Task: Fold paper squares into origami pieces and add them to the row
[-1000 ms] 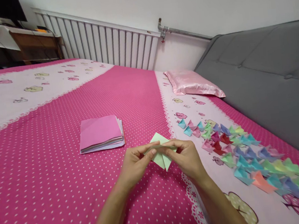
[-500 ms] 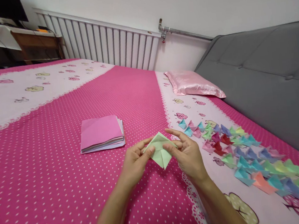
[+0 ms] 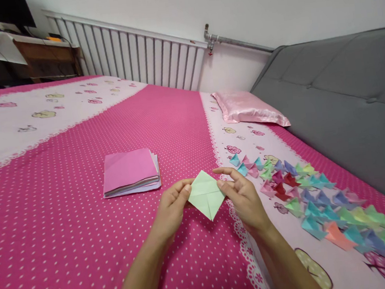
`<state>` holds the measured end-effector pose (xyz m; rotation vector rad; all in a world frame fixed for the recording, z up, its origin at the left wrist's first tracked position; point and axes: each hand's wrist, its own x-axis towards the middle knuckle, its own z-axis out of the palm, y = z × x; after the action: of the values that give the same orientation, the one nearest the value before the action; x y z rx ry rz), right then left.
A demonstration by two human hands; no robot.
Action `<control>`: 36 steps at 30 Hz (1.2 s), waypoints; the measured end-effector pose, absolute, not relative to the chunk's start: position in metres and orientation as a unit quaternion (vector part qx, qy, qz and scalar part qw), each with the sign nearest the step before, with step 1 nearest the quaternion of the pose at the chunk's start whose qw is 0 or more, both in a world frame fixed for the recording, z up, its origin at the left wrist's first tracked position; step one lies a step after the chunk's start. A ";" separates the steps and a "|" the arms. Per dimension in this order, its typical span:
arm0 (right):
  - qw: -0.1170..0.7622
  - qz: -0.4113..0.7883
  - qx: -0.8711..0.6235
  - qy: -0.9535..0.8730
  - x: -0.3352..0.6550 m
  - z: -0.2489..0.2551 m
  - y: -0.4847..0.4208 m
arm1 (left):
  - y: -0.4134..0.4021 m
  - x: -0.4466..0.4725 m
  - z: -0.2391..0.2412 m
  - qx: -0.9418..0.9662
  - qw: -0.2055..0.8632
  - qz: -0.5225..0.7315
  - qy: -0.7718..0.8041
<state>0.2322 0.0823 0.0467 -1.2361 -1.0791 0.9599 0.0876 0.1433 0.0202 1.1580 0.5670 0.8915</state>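
Note:
A pale green folded paper (image 3: 206, 195) is held up over the bed, shaped like a diamond with crease lines across it and one lower point towards me. My left hand (image 3: 172, 205) pinches its left corner between thumb and fingers. On the opposite corner, my right hand (image 3: 242, 197) grips with the thumb on top, its index finger lifted off the paper. Fingers behind the paper are partly hidden. Left of my hands lies a stack of square paper (image 3: 131, 170), pink on top. Several small folded paper boats (image 3: 324, 199) in many colours stand in rows at right.
The bed is covered by a pink dotted bedspread (image 3: 65, 224) with lace-print borders. A shiny pink pillow (image 3: 249, 110) rests by the grey headboard (image 3: 338, 77). Behind are a white radiator (image 3: 125, 45) and a desk (image 3: 46, 54) with a black monitor (image 3: 9, 14).
Both thumbs have slid outward from the paper's middle to its side corners, so more of its face shows. The stack and the boats have stayed put.

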 end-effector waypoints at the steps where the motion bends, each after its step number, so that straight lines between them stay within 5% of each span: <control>1: 0.575 0.410 -0.537 -0.461 0.232 0.047 0.082 | 0.143 0.088 0.020 0.529 0.702 0.403 0.255; 17: 0.592 0.397 -0.572 -0.406 0.236 0.036 0.088 | 0.139 0.086 0.021 0.625 0.662 0.342 0.233; 23: 0.624 0.500 -0.530 -0.282 0.242 0.037 0.089 | 0.137 0.081 0.026 0.623 0.635 0.397 0.227; 29: 0.562 0.613 -0.481 -0.276 0.235 0.033 0.089 | 0.135 0.083 0.026 0.707 0.549 0.403 0.191; 36: 0.521 0.642 -0.461 -0.322 0.230 0.033 0.089 | 0.137 0.084 0.027 0.716 0.567 0.360 0.192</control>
<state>0.2297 0.0893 0.0330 -1.1054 -0.7719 1.5389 0.0844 0.1365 0.0265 1.6824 0.4502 0.8455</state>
